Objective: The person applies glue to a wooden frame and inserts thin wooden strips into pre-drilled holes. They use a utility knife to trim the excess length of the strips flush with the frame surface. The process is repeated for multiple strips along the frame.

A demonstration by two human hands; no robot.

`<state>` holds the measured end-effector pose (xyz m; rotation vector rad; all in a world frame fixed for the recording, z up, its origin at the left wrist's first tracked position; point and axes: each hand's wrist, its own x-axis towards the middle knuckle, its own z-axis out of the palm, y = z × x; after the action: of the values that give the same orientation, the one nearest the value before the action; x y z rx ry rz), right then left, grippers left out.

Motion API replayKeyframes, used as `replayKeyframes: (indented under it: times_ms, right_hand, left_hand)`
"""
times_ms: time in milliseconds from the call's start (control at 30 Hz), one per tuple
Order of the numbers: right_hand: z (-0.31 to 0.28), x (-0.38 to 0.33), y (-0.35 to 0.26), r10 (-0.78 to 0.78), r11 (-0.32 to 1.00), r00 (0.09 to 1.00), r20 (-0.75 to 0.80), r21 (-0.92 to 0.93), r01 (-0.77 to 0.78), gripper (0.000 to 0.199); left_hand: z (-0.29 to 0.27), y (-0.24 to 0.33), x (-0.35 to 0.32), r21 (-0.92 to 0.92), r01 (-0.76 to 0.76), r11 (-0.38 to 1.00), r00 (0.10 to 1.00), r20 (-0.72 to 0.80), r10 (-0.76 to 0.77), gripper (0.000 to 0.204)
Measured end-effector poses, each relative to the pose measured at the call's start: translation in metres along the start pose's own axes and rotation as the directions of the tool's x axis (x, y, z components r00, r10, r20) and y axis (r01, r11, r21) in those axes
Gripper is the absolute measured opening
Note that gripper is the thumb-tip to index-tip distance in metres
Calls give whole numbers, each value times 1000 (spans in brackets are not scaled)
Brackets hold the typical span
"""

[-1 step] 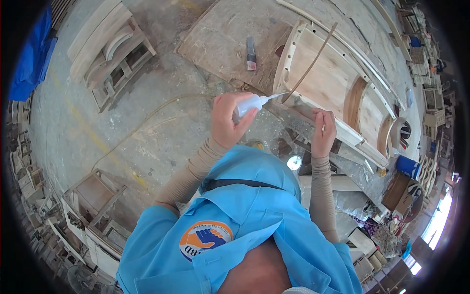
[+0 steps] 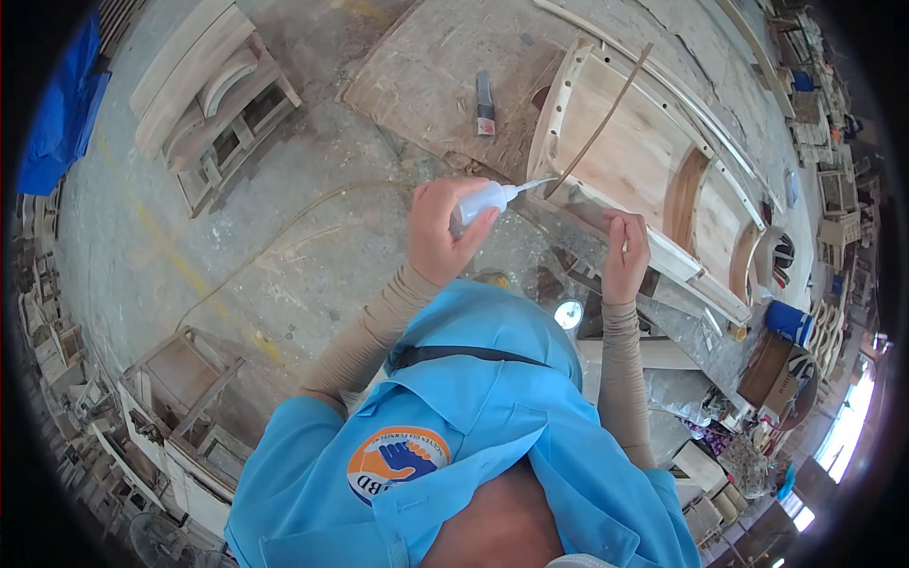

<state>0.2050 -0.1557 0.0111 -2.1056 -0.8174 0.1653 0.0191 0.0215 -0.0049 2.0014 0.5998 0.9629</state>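
Observation:
My left hand (image 2: 440, 227) is wrapped round a white squeeze bottle (image 2: 485, 203). The bottle is tilted, and its thin nozzle (image 2: 535, 185) points right, its tip close to the lower end of a narrow brown wooden strip (image 2: 601, 123). That strip lies slantwise across a pale curved wooden furniture panel (image 2: 625, 128) with dark holes along its edge. Beside the panel's near edge is my right hand (image 2: 627, 256), its fingers curled together; whatever may be between them is too small to make out.
A brush-like tool with a flat grey end (image 2: 485, 104) lies on a brown board (image 2: 417, 80) beyond the bottle. Another wooden furniture piece (image 2: 222, 104) stands at the far left. A hose (image 2: 284, 237) crosses the floor. At right are a blue container (image 2: 788, 320) and a cardboard box (image 2: 767, 371).

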Motion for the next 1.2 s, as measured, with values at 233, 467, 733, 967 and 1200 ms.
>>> replayKeyframes:
  times_ms: [233, 467, 733, 967, 1200]
  right_hand:
    - [-7, 1, 4, -43, 999, 997, 69, 6, 43, 17]
    - [-9, 1, 5, -64, 998, 994, 85, 14, 63, 17]
    - [-8, 0, 7, -73, 997, 994, 85, 4, 73, 16]
    - [-9, 1, 10, -72, 997, 992, 107, 6, 72, 17]
    - [-10, 1, 8, -68, 998, 991, 116, 4, 68, 17]
  left_hand:
    - [6, -1, -2, -12, -22, 1000, 999, -36, 22, 30]
    - [11, -2, -4, 8, -46, 999, 998, -47, 47, 30]
    - [10, 1, -4, 22, -56, 998, 998, -21, 56, 30]
    - [10, 3, 1, 28, -88, 996, 995, -48, 90, 29]
    - [10, 1, 2, 28, -109, 994, 993, -49, 110, 27]
